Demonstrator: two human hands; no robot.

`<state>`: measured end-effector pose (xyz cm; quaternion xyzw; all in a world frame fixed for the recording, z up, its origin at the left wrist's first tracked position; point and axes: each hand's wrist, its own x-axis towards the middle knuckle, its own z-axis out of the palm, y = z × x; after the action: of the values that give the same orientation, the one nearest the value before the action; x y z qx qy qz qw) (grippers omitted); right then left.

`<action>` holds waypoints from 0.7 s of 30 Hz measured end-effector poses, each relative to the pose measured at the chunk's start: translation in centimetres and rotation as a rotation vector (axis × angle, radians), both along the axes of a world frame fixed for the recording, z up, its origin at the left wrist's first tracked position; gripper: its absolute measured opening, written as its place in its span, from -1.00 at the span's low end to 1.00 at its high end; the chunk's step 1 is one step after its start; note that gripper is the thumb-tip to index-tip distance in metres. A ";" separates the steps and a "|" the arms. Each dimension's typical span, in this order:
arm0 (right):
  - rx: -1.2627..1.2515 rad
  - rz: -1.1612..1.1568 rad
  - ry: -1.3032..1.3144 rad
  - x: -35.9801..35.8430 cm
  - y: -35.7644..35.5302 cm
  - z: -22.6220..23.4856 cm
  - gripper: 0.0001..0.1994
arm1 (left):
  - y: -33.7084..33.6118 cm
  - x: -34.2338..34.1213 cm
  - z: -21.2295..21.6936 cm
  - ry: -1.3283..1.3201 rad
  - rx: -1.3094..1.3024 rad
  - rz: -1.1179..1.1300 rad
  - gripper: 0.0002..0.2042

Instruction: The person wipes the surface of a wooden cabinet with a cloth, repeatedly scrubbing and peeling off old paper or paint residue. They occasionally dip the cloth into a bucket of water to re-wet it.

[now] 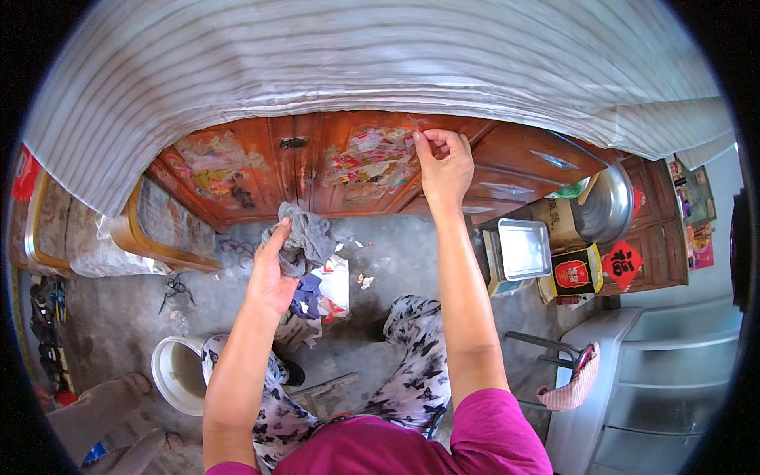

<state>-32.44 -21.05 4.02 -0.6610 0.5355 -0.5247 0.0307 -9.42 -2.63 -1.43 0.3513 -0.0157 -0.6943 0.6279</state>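
Observation:
My left hand is closed on a crumpled grey rag, held up in front of a reddish-brown wooden cabinet. My right hand reaches higher and pinches at a faded, peeling picture sticker on the cabinet door, its fingertips at the sticker's upper right corner. A second worn sticker covers the door to the left. A striped grey cloth hangs over the cabinet's top. My legs in butterfly-print trousers show below.
A white bucket stands on the grey concrete floor at lower left. Loose bags and cloths lie by my feet. To the right are a metal scale tray, a big steel basin, boxes and a white chest. A cushioned wooden chair is left.

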 end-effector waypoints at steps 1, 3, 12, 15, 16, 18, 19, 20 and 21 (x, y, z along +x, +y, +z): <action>-0.020 0.027 -0.009 -0.1 -0.1 -0.1 -0.83 | -0.2 0.0 -0.2 -0.015 0.017 0.009 -0.68; -0.020 0.065 -0.036 -0.3 -0.2 -0.2 -0.83 | -0.4 -0.3 0.0 -0.049 0.066 0.035 -0.66; -0.109 0.044 -0.010 0.2 -0.2 -0.7 -0.85 | -0.3 0.4 -1.2 -0.109 -0.020 0.039 -0.68; -0.062 0.033 0.049 0.2 -0.1 0.1 -0.86 | -0.3 0.3 -0.4 -0.113 -0.007 0.051 -0.68; -0.045 0.027 0.095 0.4 0.0 0.4 -0.86 | -0.2 0.4 -0.4 -0.113 -0.004 0.049 -0.67; -0.038 0.015 0.190 0.5 0.1 0.5 -0.87 | -0.2 0.6 -0.3 -0.116 0.002 0.044 -0.67; -0.049 0.009 0.241 0.5 0.1 0.4 -0.87 | -0.2 0.6 -0.4 -0.108 -0.003 0.048 -0.66; -0.060 0.004 0.291 0.6 0.2 0.3 -0.87 | -0.2 0.6 -0.6 -0.100 -0.008 0.052 -0.66; -0.094 -0.015 0.196 0.7 0.3 0.2 -0.87 | -0.2 0.6 -0.6 -0.094 -0.013 0.057 -0.66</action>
<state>-31.73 -20.80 4.27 -0.7058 0.5157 -0.4824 -0.0567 -8.83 -2.84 -2.07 0.3796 -0.0394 -0.6589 0.6482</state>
